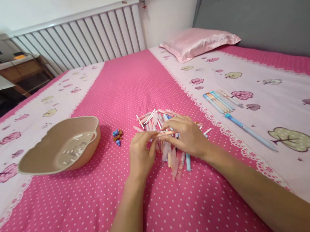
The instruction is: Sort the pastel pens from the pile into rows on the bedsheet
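Observation:
My left hand and my right hand meet over a loose heap of pen parts on the bed. Between their fingertips lies a slim pen barrel, pale with an orange tint, held level. Both hands are closed on it, the left at one end and the right along the other. Pink, white, clear and blue tubes make up the heap, partly covered by my hands. To the left sits a small cluster of blue and brown pieces, too small to name surely.
A beige basin with small white pieces stands at left. On the right, several pens lie side by side, with one blue-and-grey pen nearer me. Farther back are a pink pillow, a radiator and a grey headboard.

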### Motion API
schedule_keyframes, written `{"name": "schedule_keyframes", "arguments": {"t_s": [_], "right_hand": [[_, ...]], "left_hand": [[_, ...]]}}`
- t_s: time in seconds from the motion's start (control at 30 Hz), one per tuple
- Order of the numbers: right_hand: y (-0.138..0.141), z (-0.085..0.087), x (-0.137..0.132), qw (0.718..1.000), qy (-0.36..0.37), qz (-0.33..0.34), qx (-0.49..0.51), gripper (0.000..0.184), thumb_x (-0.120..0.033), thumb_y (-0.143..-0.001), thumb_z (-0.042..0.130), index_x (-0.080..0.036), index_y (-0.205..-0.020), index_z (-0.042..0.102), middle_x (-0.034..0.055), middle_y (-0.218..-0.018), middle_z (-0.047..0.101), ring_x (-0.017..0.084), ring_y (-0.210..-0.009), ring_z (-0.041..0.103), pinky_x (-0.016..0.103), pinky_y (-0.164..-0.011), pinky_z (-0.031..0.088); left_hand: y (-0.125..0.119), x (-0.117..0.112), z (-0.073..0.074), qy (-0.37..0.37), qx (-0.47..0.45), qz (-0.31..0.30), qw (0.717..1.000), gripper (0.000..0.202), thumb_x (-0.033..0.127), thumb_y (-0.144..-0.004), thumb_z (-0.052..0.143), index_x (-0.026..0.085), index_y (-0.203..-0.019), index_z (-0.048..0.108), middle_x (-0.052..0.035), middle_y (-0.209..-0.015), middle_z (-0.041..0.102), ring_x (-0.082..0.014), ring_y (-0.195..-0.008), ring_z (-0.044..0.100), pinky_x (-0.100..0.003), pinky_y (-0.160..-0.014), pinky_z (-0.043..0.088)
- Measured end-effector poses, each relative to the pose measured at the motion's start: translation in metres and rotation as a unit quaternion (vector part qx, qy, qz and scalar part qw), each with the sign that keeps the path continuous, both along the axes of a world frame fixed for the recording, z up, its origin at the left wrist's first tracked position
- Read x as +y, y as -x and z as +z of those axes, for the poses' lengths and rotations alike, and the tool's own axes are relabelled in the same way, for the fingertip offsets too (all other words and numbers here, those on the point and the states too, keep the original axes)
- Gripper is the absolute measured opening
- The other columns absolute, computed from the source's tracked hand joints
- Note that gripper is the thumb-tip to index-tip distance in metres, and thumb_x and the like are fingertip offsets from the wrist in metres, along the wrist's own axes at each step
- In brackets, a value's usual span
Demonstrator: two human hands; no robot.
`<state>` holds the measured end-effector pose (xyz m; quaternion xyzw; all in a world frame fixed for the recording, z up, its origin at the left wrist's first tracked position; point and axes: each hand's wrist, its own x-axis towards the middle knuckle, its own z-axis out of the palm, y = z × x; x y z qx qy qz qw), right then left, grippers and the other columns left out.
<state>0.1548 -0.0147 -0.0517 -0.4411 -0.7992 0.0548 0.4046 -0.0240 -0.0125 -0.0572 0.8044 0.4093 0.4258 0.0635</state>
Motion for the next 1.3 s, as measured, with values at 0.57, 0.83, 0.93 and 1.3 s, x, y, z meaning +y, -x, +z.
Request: {"name": "schedule_keyframes", "arguments": {"t_s": [0.57,0.83,0.93,1.3], "right_hand": [[-0.001,-0.003,0.001,0.997,-0.044,0.002,-0.063,0.020,-0.035,-0.090,0.057,-0.018,-0.088,0.068,0.0029,-0.080,0.070,0.020,-0.079,0.060,0.036,-0.082,0.035],[0.001,0.000,-0.001,0.998,-0.026,0.011,-0.062,0.014,-0.030,-0.089,0.060,-0.019,-0.084,0.067,0.0006,-0.078,0.070,0.019,-0.076,0.059,0.035,-0.082,0.033],[0.001,0.003,-0.003,0.998,-0.009,0.018,-0.066,0.014,-0.029,-0.089,0.060,-0.019,-0.083,0.067,0.0002,-0.078,0.070,0.018,-0.076,0.059,0.035,-0.083,0.033],[0.004,0.003,-0.005,0.999,-0.011,0.022,-0.027,0.013,-0.031,-0.086,0.063,-0.020,-0.084,0.069,0.0009,-0.078,0.071,0.018,-0.075,0.061,0.035,-0.080,0.036]], "left_hand": [[0.003,0.002,-0.004,0.019,0.086,0.000,0.996,0.019,0.023,-0.087,0.055,0.016,-0.097,0.070,-0.0076,-0.082,0.070,-0.0204,-0.077,0.061,-0.032,-0.073,0.046],[0.004,0.003,-0.004,-0.045,0.052,0.016,0.998,0.009,0.021,-0.082,0.063,0.018,-0.083,0.071,-0.0051,-0.074,0.070,-0.0180,-0.070,0.061,-0.032,-0.071,0.045],[0.003,0.002,-0.002,-0.065,0.046,0.023,0.997,0.008,0.022,-0.081,0.064,0.019,-0.078,0.070,-0.0036,-0.071,0.070,-0.0169,-0.067,0.060,-0.032,-0.070,0.044],[0.000,-0.001,0.001,-0.030,0.076,0.063,0.995,0.003,0.021,-0.080,0.062,0.018,-0.078,0.061,-0.0041,-0.074,0.066,-0.0202,-0.074,0.059,-0.032,-0.069,0.043]]}}
